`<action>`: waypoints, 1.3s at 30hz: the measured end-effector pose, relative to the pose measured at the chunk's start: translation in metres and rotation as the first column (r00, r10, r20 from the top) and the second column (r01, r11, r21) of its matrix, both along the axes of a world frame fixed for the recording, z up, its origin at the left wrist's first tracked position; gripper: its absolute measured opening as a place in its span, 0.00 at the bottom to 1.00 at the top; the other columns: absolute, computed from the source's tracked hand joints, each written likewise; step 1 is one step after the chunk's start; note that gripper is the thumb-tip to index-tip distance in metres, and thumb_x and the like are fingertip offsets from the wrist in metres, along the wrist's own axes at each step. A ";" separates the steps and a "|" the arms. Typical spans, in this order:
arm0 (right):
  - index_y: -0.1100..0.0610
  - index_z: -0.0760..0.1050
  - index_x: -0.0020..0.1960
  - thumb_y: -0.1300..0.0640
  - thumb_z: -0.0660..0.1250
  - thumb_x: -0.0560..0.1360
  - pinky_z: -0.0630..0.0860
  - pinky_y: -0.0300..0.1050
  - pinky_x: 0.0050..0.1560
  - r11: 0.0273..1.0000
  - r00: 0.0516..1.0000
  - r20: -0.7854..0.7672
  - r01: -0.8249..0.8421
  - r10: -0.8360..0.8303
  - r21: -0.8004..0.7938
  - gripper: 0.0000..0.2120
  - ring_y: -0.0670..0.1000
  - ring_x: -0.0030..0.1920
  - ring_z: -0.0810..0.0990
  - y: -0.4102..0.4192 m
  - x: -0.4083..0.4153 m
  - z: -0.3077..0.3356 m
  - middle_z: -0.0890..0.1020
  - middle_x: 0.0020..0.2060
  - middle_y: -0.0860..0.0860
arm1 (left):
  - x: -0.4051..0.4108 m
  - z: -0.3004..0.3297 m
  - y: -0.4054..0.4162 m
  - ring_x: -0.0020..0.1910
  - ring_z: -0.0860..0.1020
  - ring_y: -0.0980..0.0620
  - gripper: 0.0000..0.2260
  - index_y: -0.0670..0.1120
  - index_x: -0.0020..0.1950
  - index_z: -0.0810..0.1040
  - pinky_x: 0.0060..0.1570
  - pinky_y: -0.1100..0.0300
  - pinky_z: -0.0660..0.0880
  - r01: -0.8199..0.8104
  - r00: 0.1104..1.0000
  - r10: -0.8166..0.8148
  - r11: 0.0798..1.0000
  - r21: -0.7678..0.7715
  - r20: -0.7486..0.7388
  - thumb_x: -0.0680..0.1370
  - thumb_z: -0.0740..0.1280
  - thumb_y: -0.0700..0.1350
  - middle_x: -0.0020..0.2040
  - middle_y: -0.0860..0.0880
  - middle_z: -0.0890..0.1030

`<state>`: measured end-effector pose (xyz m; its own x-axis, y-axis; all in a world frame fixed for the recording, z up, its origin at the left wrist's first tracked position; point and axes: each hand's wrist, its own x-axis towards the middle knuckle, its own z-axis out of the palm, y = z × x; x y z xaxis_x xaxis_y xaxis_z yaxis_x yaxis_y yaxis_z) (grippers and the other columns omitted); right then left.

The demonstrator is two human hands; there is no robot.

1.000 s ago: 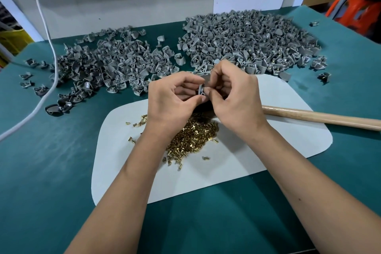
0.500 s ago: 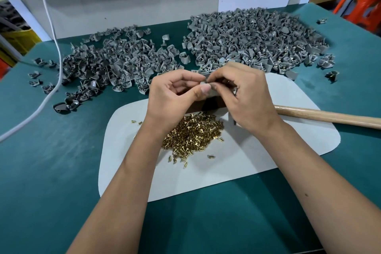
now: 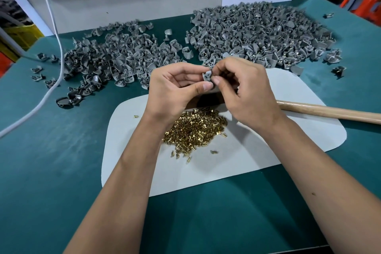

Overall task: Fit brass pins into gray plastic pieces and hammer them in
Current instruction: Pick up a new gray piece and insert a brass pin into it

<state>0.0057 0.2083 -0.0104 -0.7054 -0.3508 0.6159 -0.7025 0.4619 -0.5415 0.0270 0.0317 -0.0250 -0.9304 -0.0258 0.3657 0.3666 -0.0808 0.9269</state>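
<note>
My left hand (image 3: 177, 88) pinches a small gray plastic piece (image 3: 207, 75) between thumb and fingers, held above the table. My right hand (image 3: 245, 93) meets it from the right, its thumb and forefinger pinched at the piece; any pin between them is hidden. Below both hands a heap of brass pins (image 3: 195, 128) lies on a white mat (image 3: 257, 156). Two big heaps of gray plastic pieces lie behind: one at the left (image 3: 115, 57), one at the right (image 3: 257, 31).
A wooden hammer handle (image 3: 329, 112) lies across the mat's right side, its head hidden behind my right hand. A white cable (image 3: 55, 47) hangs down at the left over the green table (image 3: 51, 161). Stray gray pieces dot both table edges.
Both hands have stayed together on the gray piece, with the fingers shifting slightly. The view has moved a little; the heaps and hammer lie as before.
</note>
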 end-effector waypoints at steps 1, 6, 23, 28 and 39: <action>0.61 0.79 0.47 0.64 0.69 0.77 0.66 0.28 0.45 1.000 1.000 -0.001 0.000 0.000 0.001 0.00 0.45 0.42 0.75 0.000 0.000 0.000 0.79 0.41 0.48 | 0.000 0.000 0.000 0.43 0.87 0.44 0.14 0.37 0.52 0.84 0.49 0.52 0.84 0.003 1.000 -0.003 1.000 0.000 0.000 0.68 0.77 0.28 0.45 0.41 0.87; 0.61 0.79 0.46 0.65 0.69 0.76 0.69 0.30 0.46 1.000 1.000 -0.008 0.015 -0.015 -0.020 0.01 0.46 0.42 0.76 -0.003 0.002 -0.001 0.80 0.40 0.49 | 0.003 0.001 0.002 0.42 0.86 0.45 0.13 0.38 0.50 0.84 0.47 0.53 0.84 -0.033 0.999 0.033 0.999 0.001 0.016 0.67 0.78 0.29 0.43 0.42 0.87; 0.61 0.79 0.46 0.66 0.69 0.76 0.69 0.32 0.45 0.999 0.999 0.015 0.031 -0.031 -0.016 0.02 0.47 0.42 0.76 -0.004 0.003 -0.002 0.80 0.40 0.50 | 0.007 0.005 0.008 0.41 0.85 0.47 0.14 0.39 0.50 0.84 0.48 0.54 0.84 -0.100 0.995 0.101 0.993 -0.058 0.022 0.68 0.77 0.27 0.42 0.43 0.86; 0.58 0.80 0.46 0.63 0.70 0.77 0.71 0.35 0.45 0.999 0.995 0.096 -0.002 -0.001 0.035 0.02 0.47 0.42 0.77 -0.001 0.000 0.003 0.81 0.40 0.48 | 0.005 0.006 0.006 0.44 0.86 0.49 0.16 0.38 0.55 0.84 0.50 0.57 0.83 -0.146 0.989 0.145 0.969 -0.197 -0.023 0.69 0.77 0.28 0.46 0.41 0.86; 0.52 0.74 0.52 0.55 0.73 0.74 0.72 0.45 0.44 0.742 0.833 0.388 0.040 -0.394 0.669 0.11 0.55 0.48 0.78 0.053 -0.031 0.017 0.82 0.46 0.52 | -0.008 -0.009 0.001 0.69 0.74 0.57 0.05 0.52 0.49 0.87 0.72 0.60 0.65 -0.368 0.912 0.410 0.794 -0.483 -0.022 0.75 0.77 0.43 0.56 0.56 0.85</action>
<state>-0.0258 0.2611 0.0063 -0.9413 -0.3163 -0.1177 -0.2685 0.9132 -0.3066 0.0188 0.0331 -0.0337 -0.9051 -0.2375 0.3527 0.1965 0.5020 0.8422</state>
